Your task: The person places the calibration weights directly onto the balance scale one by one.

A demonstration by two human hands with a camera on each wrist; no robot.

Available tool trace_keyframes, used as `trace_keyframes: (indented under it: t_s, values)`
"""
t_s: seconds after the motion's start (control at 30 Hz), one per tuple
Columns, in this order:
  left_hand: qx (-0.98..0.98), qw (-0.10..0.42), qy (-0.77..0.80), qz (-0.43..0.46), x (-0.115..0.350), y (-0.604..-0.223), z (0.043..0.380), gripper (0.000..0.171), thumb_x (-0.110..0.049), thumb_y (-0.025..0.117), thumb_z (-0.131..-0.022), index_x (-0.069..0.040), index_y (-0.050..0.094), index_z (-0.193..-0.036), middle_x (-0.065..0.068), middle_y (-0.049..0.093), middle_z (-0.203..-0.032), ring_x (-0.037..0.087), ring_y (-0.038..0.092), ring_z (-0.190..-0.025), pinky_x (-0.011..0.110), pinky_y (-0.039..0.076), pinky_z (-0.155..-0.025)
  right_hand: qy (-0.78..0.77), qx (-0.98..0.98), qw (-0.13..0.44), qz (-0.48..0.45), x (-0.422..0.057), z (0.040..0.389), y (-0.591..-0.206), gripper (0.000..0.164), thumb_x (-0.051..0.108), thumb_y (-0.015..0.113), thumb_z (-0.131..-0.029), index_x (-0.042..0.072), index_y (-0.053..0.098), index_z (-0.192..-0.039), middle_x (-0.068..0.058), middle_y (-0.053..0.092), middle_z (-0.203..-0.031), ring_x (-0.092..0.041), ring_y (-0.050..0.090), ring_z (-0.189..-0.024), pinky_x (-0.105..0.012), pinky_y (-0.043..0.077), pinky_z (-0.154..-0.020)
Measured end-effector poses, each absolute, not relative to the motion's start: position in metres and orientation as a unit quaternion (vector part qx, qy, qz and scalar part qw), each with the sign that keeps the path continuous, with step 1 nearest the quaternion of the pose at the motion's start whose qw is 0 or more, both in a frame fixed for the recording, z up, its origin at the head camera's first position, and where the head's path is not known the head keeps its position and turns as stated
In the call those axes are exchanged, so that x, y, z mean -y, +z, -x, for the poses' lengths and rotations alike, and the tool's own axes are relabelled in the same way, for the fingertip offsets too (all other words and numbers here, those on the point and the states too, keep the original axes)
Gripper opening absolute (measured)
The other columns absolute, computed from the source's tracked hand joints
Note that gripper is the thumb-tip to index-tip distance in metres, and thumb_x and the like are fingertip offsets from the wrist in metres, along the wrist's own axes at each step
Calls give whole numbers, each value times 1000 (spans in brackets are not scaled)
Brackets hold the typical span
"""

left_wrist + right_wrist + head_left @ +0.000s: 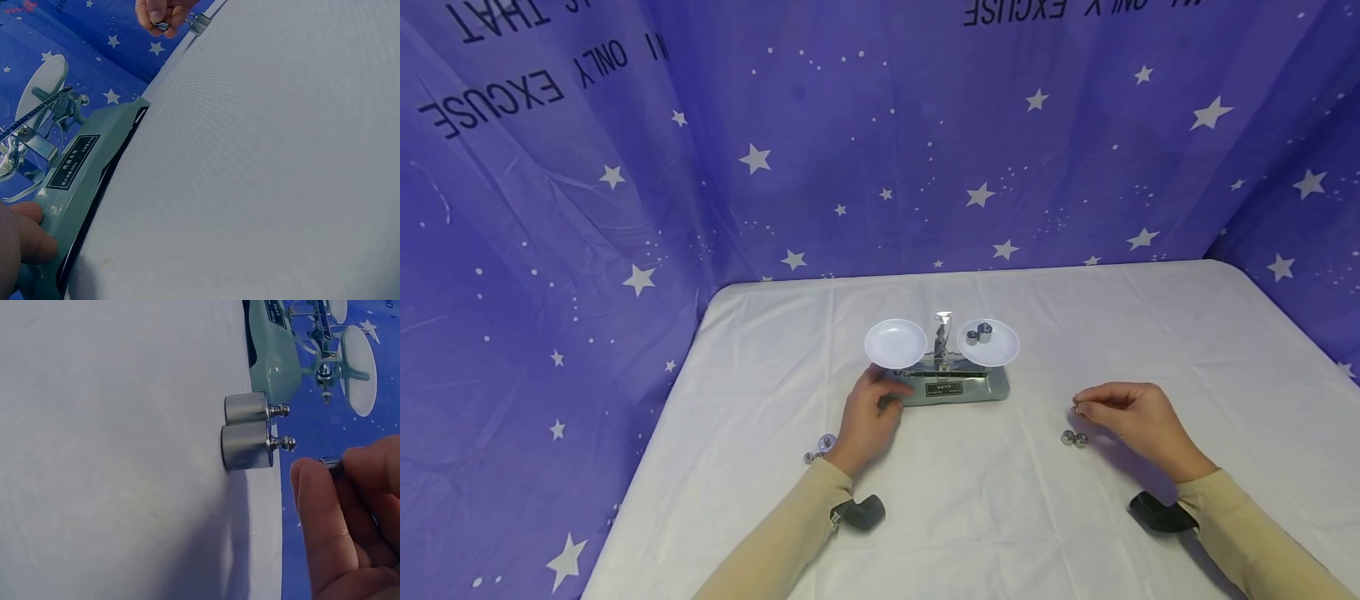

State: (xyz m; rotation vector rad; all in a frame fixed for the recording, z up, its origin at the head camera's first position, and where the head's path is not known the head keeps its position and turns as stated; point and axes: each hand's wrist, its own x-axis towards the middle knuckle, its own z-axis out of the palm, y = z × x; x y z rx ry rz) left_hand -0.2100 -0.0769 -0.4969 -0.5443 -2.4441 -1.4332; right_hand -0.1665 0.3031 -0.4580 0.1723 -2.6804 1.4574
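Observation:
A balance scale (955,390) with a grey-green base and two white pans stands mid-table. My left hand (867,423) holds the left end of its base, below the left pan (896,343). Two metal weights (985,332) stand in the right pan (1000,354). To the right of the scale, my right hand (1138,417) pinches a small metal weight (332,464) between thumb and fingertips, raised above the table. Just below that hand, two larger knobbed cylindrical weights (247,447) stand side by side on the cloth.
Several small shiny metal pieces (827,442) lie left of the left wrist, partly hidden by it. White cloth (985,500) covers the table. A purple star-patterned curtain (850,167) hangs behind and at both sides. Black devices (1163,512) sit at both wrists.

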Motion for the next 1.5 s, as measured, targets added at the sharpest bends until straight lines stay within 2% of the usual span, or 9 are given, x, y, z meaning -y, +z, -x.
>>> trace_keyframes:
  t_s: [0.2,0.5,0.67,0.97,1.33,1.5]
  values:
    - [837,133,-495,191,76,-496,210,22,6,61,-79,-2,77,-91,22,62,-137,39,55,-136,53,44,-114,478,875,42,-63,-302,167,-457,18,3,74,-89,-8,76,-103,28,73,-89,10,68,-82,-11,55,-69]
    - [843,126,-490,185,77,-498,210,21,6,61,-80,-3,77,-91,22,60,-140,40,54,-137,54,43,-115,476,875,49,-71,-297,170,-450,15,0,72,-89,-7,76,-101,22,75,-88,8,69,-81,-11,56,-71]
    - [843,128,-488,185,78,-498,209,20,5,62,-80,-3,77,-91,22,60,-141,41,53,-138,54,43,-115,480,875,29,-60,-293,174,-441,17,6,71,-91,-5,76,-104,18,77,-88,5,71,-81,-14,58,-73]
    - [844,124,-489,182,77,-497,208,21,5,61,-80,-3,77,-92,22,59,-142,40,52,-139,53,42,-115,503,862,-3,-59,-285,188,-417,27,10,71,-93,-9,72,-111,16,78,-91,1,74,-85,-16,59,-77]
    - [844,133,-483,190,77,-497,209,21,5,61,-79,-3,77,-90,22,61,-138,41,55,-136,54,44,-113,469,880,-8,-67,-269,207,-385,23,19,73,-92,2,76,-109,14,79,-93,2,72,-89,-14,55,-80]
    - [842,130,-488,188,77,-496,209,21,5,61,-80,-2,77,-91,22,61,-139,40,54,-136,54,44,-113,466,882,-11,-74,-261,215,-373,23,17,72,-93,1,76,-109,15,78,-94,1,73,-87,-15,57,-80]
